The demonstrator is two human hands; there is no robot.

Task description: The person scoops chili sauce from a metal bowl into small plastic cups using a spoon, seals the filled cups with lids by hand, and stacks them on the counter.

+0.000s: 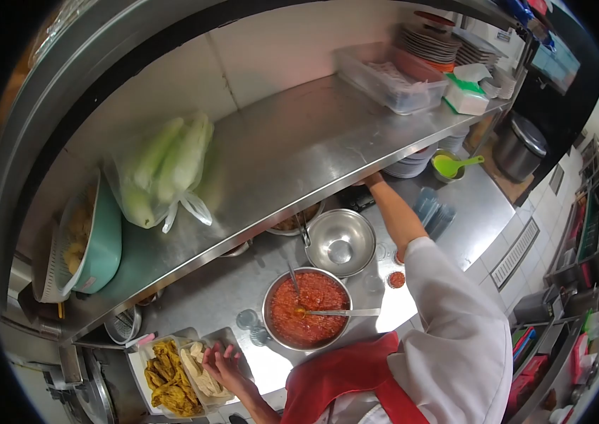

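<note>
Reaching in under the shelf (292,148) goes best with the right hand (372,179) low and its sleeve (448,290) clear of the red cup (396,280); that hand is mostly hidden, so I cannot tell its grip. The left hand's (223,366) grip is spread, fingers loosely curled over the pale strips (195,362), seemingly pinching nothing; better kept off the food. The strips lie in a tray at the worktop's (197,302) near left, beside yellow pieces (167,381). 2 handles rise from the sauce (292,326); mind the longer.

A steel shelf (282,162) lines a pale wall (278,63); the floor (550,205) is tiled.
</note>
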